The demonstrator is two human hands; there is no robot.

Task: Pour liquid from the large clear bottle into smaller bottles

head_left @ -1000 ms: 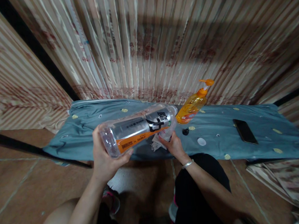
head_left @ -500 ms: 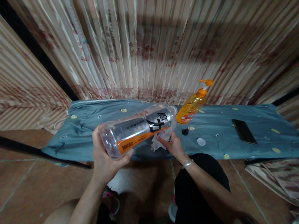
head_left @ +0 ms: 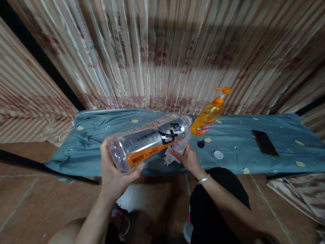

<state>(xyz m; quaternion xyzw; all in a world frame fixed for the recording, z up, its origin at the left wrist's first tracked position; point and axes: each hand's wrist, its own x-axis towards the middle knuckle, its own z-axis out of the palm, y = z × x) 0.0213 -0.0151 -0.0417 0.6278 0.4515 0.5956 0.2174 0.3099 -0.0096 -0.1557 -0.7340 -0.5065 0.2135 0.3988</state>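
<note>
My left hand [head_left: 118, 171] is wrapped round the base end of a large clear plastic bottle [head_left: 141, 142] with a silver and orange label. The bottle is tilted almost level, its neck pointing right. Beneath the neck end, my right hand [head_left: 189, 158] is closed on a small clear plastic container [head_left: 181, 147], mostly hidden behind the bottle, so its kind is unclear. A crumpled white tissue [head_left: 169, 157] is by my right fingers. Just right of the bottle's neck stands an orange pump bottle [head_left: 206, 120] of yellow liquid.
On the blue-green cloth-covered bench [head_left: 237, 161] lie a small black cap-like piece [head_left: 201, 144], a white disc [head_left: 218, 154] and a phone [head_left: 265, 143]. A striped curtain [head_left: 156, 54] hangs behind. Black metal poles [head_left: 37, 57] frame the bench.
</note>
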